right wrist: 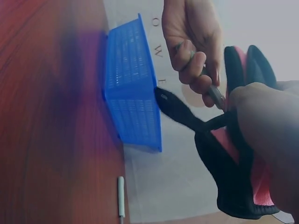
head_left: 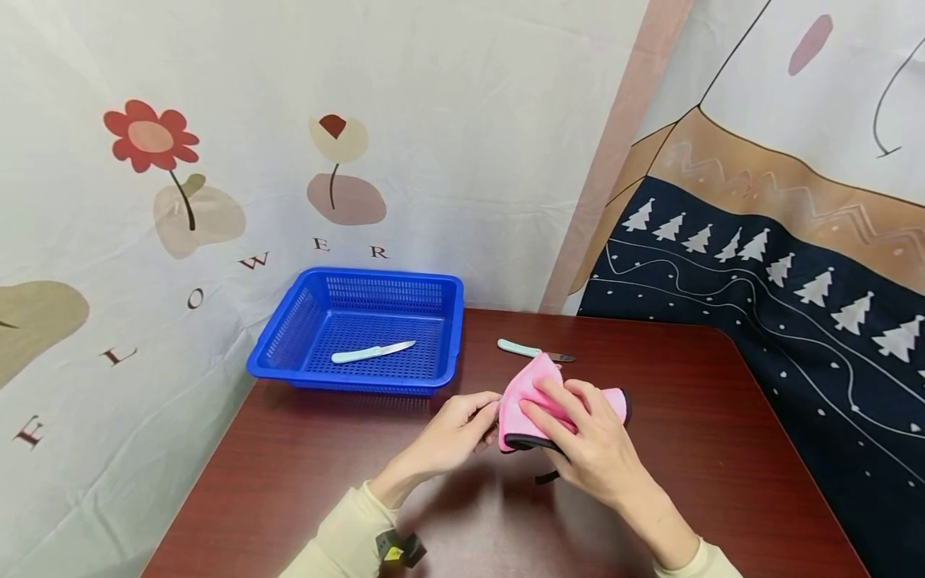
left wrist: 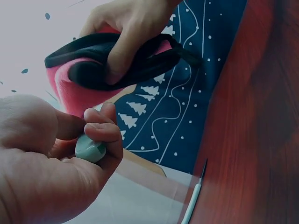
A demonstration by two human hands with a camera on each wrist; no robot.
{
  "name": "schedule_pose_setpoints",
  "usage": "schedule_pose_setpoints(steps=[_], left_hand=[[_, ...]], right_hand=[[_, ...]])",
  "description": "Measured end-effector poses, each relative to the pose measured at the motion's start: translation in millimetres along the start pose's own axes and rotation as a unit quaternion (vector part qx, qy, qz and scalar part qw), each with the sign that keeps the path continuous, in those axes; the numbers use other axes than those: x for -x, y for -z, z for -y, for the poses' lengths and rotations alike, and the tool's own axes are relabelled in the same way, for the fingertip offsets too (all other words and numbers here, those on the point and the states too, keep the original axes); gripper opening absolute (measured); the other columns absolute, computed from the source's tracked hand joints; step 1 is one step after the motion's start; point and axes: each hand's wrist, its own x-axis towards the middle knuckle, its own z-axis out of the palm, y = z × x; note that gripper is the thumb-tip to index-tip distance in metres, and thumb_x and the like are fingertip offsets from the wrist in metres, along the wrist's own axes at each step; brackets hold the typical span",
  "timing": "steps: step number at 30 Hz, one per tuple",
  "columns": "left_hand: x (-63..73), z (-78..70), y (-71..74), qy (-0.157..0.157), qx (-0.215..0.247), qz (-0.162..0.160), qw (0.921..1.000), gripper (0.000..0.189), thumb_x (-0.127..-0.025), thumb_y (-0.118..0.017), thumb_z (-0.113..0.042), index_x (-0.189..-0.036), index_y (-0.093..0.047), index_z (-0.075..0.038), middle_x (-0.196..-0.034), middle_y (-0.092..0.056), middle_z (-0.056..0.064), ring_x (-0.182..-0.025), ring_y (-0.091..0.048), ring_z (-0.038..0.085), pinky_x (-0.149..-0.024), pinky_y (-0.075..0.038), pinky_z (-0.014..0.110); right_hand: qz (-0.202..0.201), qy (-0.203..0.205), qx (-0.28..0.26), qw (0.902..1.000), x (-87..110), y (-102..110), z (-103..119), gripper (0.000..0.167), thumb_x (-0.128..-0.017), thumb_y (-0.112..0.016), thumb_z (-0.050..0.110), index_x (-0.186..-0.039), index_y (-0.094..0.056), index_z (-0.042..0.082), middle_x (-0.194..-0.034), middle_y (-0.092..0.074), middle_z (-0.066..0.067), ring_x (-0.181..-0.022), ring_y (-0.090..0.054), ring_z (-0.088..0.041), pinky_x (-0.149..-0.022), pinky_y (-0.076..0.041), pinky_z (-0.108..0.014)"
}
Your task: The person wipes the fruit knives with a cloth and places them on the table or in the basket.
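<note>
My left hand grips a knife by its mint-green handle, its fingers curled round it. In the right wrist view the metal blade runs up to the pink cloth, whose black edging folds over. My right hand grips the bunched cloth, fingers on top and thumb below, at the blade. Cloth and fingers hide the blade's tip. A black strap hangs from the cloth. Both hands are above the table, in front of a second mint-handled knife that lies on it.
A blue plastic basket stands at the table's back left with another mint-handled knife inside. The brown table backs onto a printed cloth hanging. A small black device is strapped to the left sleeve.
</note>
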Motion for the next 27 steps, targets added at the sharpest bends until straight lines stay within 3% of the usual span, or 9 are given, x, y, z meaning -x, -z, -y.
schedule_pose_setpoints(steps=[9,15,21,24,27], left_hand=[[-0.1,-1.5,-0.6,-0.010,-0.034,-0.001,0.9994,0.032,-0.121,-0.048,-0.017,-0.104,-0.072,-0.007,-0.075,-0.059,0.004,-0.065,-0.050,0.000,-0.061,-0.041,0.019],[0.8,-2.8,1.1,-0.027,-0.018,0.010,0.9994,0.032,-0.122,-0.045,-0.016,-0.109,-0.072,-0.004,-0.076,-0.057,0.005,-0.063,-0.047,0.000,-0.059,-0.039,0.018],[2.1,-5.0,1.6,-0.011,0.004,0.017,0.9998,0.034,-0.122,-0.046,-0.016,-0.107,-0.072,-0.002,-0.079,-0.058,0.005,-0.063,-0.046,0.000,-0.058,-0.038,0.017],[2.9,-5.9,1.9,-0.003,0.007,0.017,0.9998,0.035,-0.122,-0.046,-0.017,-0.105,-0.073,-0.002,-0.079,-0.058,0.003,-0.063,-0.046,0.000,-0.058,-0.039,0.017],[3.3,-6.8,2.3,0.002,0.009,0.016,0.9998,0.035,-0.122,-0.046,-0.018,-0.105,-0.073,-0.003,-0.079,-0.056,0.000,-0.063,-0.046,0.000,-0.058,-0.039,0.017]], right_hand=[[0.011,0.003,0.027,0.9996,0.2,-2,3,0.037,-0.112,-0.054,0.025,-0.135,-0.080,0.014,-0.138,-0.075,-0.017,-0.109,-0.063,-0.042,-0.091,-0.056,-0.050],[-0.001,-0.018,0.039,0.9991,-0.3,0,1,0.037,-0.113,-0.055,0.029,-0.136,-0.079,0.013,-0.141,-0.075,-0.019,-0.110,-0.062,-0.045,-0.087,-0.058,-0.055],[-0.004,-0.033,0.052,0.9981,1.5,2,-5,0.039,-0.113,-0.055,0.029,-0.138,-0.079,0.013,-0.143,-0.074,-0.020,-0.110,-0.062,-0.047,-0.089,-0.056,-0.056],[-0.004,-0.040,0.054,0.9977,2.8,3,-10,0.038,-0.109,-0.057,0.024,-0.138,-0.079,0.012,-0.144,-0.073,-0.021,-0.109,-0.062,-0.048,-0.089,-0.055,-0.057],[0.000,-0.051,0.053,0.9973,3.9,6,-14,0.044,-0.098,-0.066,0.018,-0.140,-0.078,0.012,-0.146,-0.072,-0.022,-0.109,-0.061,-0.049,-0.091,-0.052,-0.058]])
